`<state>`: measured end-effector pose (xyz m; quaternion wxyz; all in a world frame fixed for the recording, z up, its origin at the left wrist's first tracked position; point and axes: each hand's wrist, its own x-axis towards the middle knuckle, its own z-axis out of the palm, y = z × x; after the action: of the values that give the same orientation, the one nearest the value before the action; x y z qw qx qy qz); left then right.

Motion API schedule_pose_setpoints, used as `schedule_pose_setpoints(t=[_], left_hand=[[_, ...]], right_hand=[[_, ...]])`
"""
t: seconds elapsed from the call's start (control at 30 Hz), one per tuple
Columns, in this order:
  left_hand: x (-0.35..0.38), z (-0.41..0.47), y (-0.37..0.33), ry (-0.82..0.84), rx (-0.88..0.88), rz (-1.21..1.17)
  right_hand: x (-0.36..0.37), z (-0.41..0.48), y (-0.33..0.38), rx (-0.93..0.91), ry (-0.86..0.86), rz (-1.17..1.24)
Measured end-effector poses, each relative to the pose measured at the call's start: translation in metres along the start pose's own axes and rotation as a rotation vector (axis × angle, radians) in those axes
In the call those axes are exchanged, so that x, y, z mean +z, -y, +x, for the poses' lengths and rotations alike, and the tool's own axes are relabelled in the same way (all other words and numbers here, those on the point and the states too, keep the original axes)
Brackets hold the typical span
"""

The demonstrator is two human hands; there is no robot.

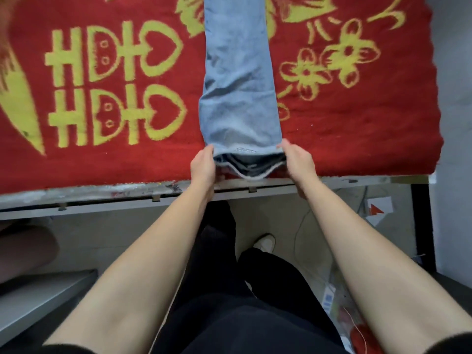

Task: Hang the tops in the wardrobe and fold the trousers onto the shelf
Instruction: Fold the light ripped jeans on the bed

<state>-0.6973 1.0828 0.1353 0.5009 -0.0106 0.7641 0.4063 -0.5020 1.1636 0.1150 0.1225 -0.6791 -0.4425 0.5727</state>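
A pair of light blue jeans lies lengthwise on the table, its legs laid one over the other, running from the top edge of the view down to the near edge. The leg hems face me and gape open, showing the dark inside. My left hand pinches the hems' left corner. On the right corner my right hand has the same kind of grip. Both hands are at the table's front edge. The waistband end is out of view at the top.
A red blanket with yellow characters and flowers covers the table. The table's metal front rail runs across below it. A black table leg stands at right. Papers, a cable and red scraps lie on the floor to the right of my legs.
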Motion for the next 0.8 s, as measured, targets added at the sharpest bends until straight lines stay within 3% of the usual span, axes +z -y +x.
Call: schedule_pose_setpoints(t=[0.2, 0.37, 0.47, 0.6, 0.8], left_hand=[[0.015, 0.082, -0.063, 0.076, 0.022, 0.041], [0.023, 0.153, -0.05, 0.026, 0.198, 0.683], [0.032, 0.168, -0.044, 0.041, 0.221, 0.793], [0.034, 0.17, -0.046, -0.052, 0.273, 0.853], [0.026, 0.169, -0.051, -0.219, 0.279, 0.862]], right_hand=[[0.023, 0.098, 0.059, 0.068, -0.003, 0.093], [0.053, 0.166, 0.066, 0.089, -0.021, -0.008], [0.066, 0.182, 0.05, 0.08, -0.03, -0.035], [0.076, 0.158, 0.03, -0.202, -0.135, -0.275], [0.081, 0.104, -0.003, -0.78, 0.1, -1.007]])
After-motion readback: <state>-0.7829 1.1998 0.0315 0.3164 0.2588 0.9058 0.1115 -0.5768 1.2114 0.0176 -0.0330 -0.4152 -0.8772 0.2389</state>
